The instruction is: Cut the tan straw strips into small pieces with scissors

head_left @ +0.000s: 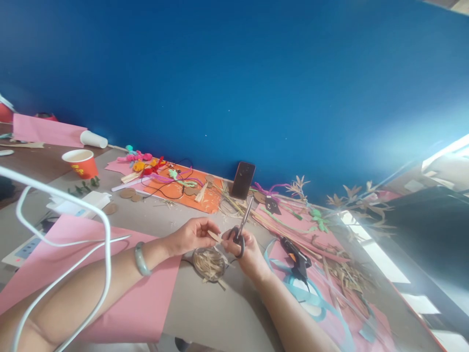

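My left hand, a jade-coloured bangle on its wrist, pinches a small pale strip of dried straw. Dark-handled scissors are in my right hand, their blades pointing up and away from me. My right thumb and fingertips come close to the strip's other end; whether they grip it I cannot tell. Just below both hands, a small round dish on the table holds several cut straw pieces, some poking over its rim.
Pink paper lies under my left arm, and a white cable loops across the view. To the right are a glue gun, blue ribbon and dried stalks. A phone leans on the blue wall; a paper cup stands left.
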Available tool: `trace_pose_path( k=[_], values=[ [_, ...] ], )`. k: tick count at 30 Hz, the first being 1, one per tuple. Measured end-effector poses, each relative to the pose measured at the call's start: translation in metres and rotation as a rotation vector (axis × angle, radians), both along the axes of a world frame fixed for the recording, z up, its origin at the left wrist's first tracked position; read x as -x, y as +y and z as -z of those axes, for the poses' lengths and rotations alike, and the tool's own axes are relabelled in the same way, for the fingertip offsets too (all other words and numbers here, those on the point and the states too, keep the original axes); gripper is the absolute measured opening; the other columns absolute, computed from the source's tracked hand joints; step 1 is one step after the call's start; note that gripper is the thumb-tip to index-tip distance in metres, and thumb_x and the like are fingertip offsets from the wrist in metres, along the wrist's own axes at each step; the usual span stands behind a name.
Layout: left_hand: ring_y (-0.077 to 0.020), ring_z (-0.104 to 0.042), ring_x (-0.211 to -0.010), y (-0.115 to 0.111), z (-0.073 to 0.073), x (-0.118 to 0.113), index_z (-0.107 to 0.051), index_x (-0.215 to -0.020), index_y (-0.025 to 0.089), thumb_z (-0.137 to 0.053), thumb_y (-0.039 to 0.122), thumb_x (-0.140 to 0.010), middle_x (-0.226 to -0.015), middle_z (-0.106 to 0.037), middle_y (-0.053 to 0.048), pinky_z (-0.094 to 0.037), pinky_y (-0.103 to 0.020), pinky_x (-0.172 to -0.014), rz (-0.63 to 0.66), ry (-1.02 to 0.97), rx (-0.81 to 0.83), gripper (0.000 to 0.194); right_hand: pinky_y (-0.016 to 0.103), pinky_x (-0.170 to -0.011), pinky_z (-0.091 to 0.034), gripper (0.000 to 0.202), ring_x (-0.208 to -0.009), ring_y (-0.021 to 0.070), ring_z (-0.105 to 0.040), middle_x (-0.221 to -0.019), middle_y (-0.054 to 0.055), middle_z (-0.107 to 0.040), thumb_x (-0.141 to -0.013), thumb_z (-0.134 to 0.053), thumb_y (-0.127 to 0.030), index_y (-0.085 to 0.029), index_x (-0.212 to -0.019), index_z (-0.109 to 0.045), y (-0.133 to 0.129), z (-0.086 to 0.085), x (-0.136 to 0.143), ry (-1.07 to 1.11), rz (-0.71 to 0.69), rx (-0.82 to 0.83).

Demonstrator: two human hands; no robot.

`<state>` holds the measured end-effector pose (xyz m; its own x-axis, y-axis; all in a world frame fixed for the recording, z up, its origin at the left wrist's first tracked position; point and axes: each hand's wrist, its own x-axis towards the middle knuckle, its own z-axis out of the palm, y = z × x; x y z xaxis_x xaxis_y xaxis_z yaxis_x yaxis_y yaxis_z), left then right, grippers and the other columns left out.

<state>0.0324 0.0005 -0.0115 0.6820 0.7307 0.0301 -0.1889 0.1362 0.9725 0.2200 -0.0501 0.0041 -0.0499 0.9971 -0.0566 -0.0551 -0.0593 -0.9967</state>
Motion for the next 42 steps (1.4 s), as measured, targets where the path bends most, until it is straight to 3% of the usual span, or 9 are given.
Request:
trace_pose_path(
  k=[3,6,10,21,27,32,42],
  values=[
    [-0.0131,-0.061,-0.072,0.0,0.001,-0.002,-0.061,-0.085,0.014,-0.077,0.021,-0.067,-0.077,-0.067,-0.003,-0.047,-0.024,-0.07,0.052,0.023,0.073,0.025,0.024,-0.056,-0.039,0.023,-0.055,0.0098,-0.045,-0.06,-0.003,-0.056,-0.059,-0.078,-0.031,-0.018,-0.064,-0.059,0.0,0.0,0.002,-0.079,0.076,-0.054],
    [-0.0118,-0.059,-0.067,-0.001,-0.002,-0.003,-0.062,-0.074,0.012,-0.076,0.024,-0.068,-0.071,-0.065,-0.002,-0.046,-0.023,-0.066,-0.01,0.037,0.037,0.02,0.025,-0.057,-0.041,0.025,-0.055,0.0109,-0.048,-0.061,-0.002,-0.057,-0.061,-0.077,-0.035,-0.019,-0.064,-0.06,0.0,0.001,0.004,-0.147,0.084,-0.111],
    [-0.0117,-0.059,-0.068,0.001,-0.005,-0.003,-0.064,-0.076,0.011,-0.076,0.026,-0.068,-0.074,-0.066,-0.003,-0.046,-0.023,-0.066,-0.092,0.06,0.0,0.02,0.025,-0.058,-0.045,0.026,-0.057,0.0122,-0.052,-0.062,-0.001,-0.059,-0.061,-0.078,-0.036,-0.019,-0.061,-0.058,-0.001,0.001,0.006,-0.206,0.069,-0.165],
    [-0.0111,-0.057,-0.062,0.001,-0.005,-0.002,-0.063,-0.069,0.011,-0.076,0.029,-0.067,-0.066,-0.064,-0.002,-0.044,-0.023,-0.063,-0.079,0.051,0.004,0.021,0.027,-0.065,-0.044,0.027,-0.065,0.0143,-0.054,-0.068,0.001,-0.062,-0.064,-0.076,-0.031,-0.019,-0.061,-0.052,-0.001,0.01,0.004,-0.289,0.018,-0.186],
    [-0.0123,-0.061,-0.064,0.011,-0.006,0.0,-0.06,-0.071,0.014,-0.071,0.029,-0.073,-0.068,-0.067,-0.003,-0.046,-0.023,-0.062,-0.247,-0.122,0.13,0.019,0.025,-0.06,-0.038,0.03,-0.061,0.012,-0.046,-0.061,-0.003,-0.053,-0.064,-0.073,-0.033,-0.02,-0.061,-0.046,0.007,-0.001,-0.007,-0.489,0.033,-0.18],
    [-0.0118,-0.064,-0.066,0.017,-0.003,0.001,-0.059,-0.073,0.014,-0.071,0.03,-0.075,-0.074,-0.069,-0.003,-0.047,-0.023,-0.063,-0.298,-0.192,0.152,0.02,0.023,-0.054,-0.031,0.031,-0.057,0.0093,-0.037,-0.056,-0.007,-0.043,-0.061,-0.071,-0.033,-0.02,-0.06,-0.043,0.008,-0.009,-0.01,-0.723,-0.072,-0.12],
    [-0.0131,-0.064,-0.068,0.017,-0.003,0.0,-0.055,-0.073,0.015,-0.07,0.028,-0.075,-0.073,-0.07,-0.002,-0.046,-0.023,-0.063,-0.325,-0.158,0.075,0.02,0.022,-0.049,-0.024,0.032,-0.054,0.0079,-0.029,-0.053,-0.008,-0.035,-0.063,-0.068,-0.035,-0.02,-0.058,-0.041,0.007,-0.003,-0.01,-0.76,-0.151,-0.133]
  ],
)
